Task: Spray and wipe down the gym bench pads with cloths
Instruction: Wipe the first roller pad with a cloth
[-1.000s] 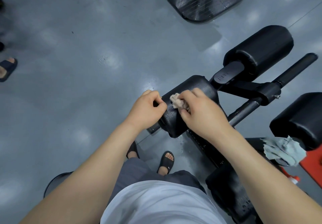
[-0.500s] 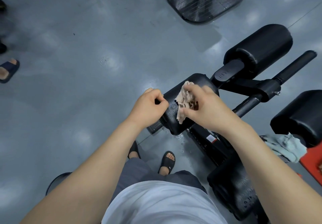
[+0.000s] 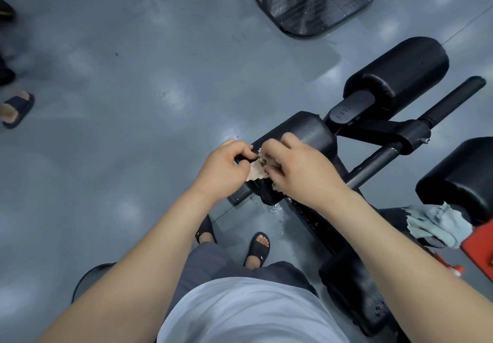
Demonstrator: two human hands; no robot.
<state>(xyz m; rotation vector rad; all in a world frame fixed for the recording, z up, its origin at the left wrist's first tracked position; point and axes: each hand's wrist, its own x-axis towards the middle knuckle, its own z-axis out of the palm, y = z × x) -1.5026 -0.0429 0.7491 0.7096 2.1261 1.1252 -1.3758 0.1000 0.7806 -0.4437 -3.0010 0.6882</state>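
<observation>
Black cylindrical bench pad sits under both hands, its near end wet. The small crumpled tan cloth, rubbed over it a second ago, is now lifted off. The left hand and right hand both pinch it, probably refolding before more wiping.

Roller pad: near end hidden beneath the left hand and right hand. Tan cloth: mostly covered by the right hand. Far-right pad and red object: cut off by the right edge. Bracket lettering: too small to read.
</observation>
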